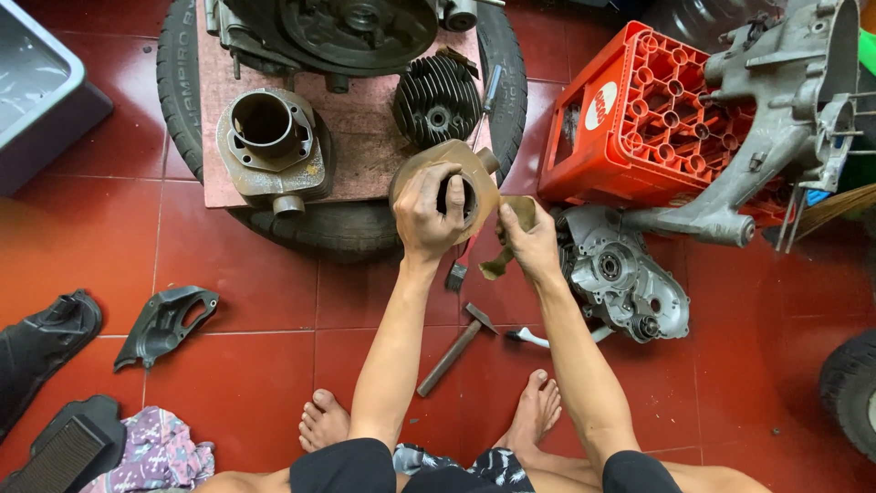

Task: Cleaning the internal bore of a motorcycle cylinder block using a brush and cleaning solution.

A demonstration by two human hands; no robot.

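1. Red tiled floor (255, 383) all round, and nearest the camera the person's two bare feet rest on it, with a patterned rag (155, 452) off to the left by some black plastic covers (164, 321).
2. Just past the feet lies a hammer (453, 347), handle running diagonally with the head up towards the hands, and a small brush (529, 338) sits beside it.
3. The left hand (427, 217) is wrapped around a rusty-brown engine cylinder (456, 183), fingers curled over the rim and into the bore, so it's properly gripped. The cylinder is held up off the floor, in front of the tyre, and its bore faces roughly up at the camera, so the long axis runs more or less towards the viewer, tipped a bit to the right.
4. The right hand (532, 245) is just beside it, fingers pinched shut on a folded brownish strip (511, 237) that looks like sandpaper, hard to be sure.
5. Right of that hand, a grey engine casing (625, 278) lies on the tiles.
6. Further out there's a tyre (338, 224) with a pinkish board (365, 146) on top, carrying a second cylinder (272, 146), bore up, and a finned cylinder head (438, 100).
7. At the far right, an orange crate (639, 119) has a big grey crankcase (776, 119) leaning on it.
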